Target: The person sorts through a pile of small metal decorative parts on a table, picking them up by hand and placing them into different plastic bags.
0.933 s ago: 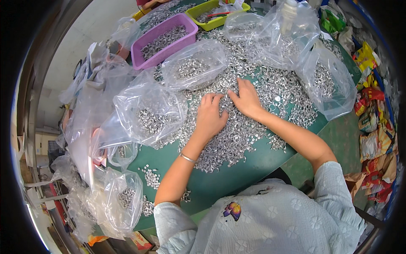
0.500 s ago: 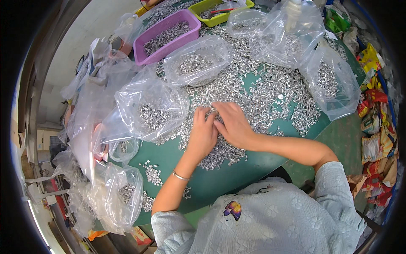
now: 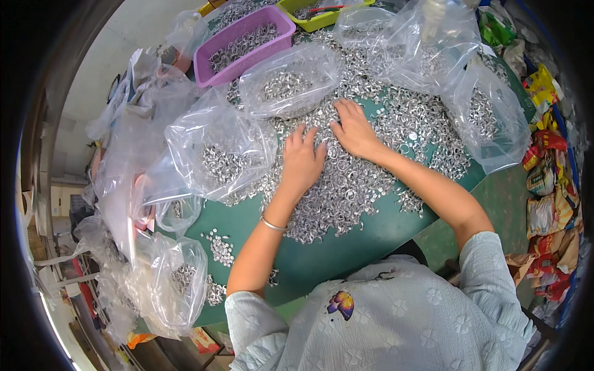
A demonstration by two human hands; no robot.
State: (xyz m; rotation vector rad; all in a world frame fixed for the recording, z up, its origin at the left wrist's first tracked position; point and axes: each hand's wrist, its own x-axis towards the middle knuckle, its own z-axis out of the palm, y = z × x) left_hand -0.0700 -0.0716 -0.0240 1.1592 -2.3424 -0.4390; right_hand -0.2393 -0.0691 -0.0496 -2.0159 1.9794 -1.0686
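Note:
A wide heap of small silvery metal rings (image 3: 334,191) covers much of the green table (image 3: 291,263). My left hand (image 3: 302,159) lies on the heap with its fingers apart, beside a clear plastic bag (image 3: 185,145) of rings. Farther forward and to the right, my right hand (image 3: 357,128) rests on the rings, fingers stretched out. Neither hand shows anything held. Just beyond them sits another clear bag (image 3: 288,77) with rings in it.
A purple basket (image 3: 204,65) and a yellow-green basket (image 3: 318,23) hold rings at the back. More clear bags of rings (image 3: 486,117) stand to the right. A small pile of flat round pieces (image 3: 220,247) lies at the near left. Colourful packaging (image 3: 547,204) lines the right side.
My hands were close together over the heap; now they are apart and farther forward, the right one more to the right. The near part of the heap is uncovered and more spread.

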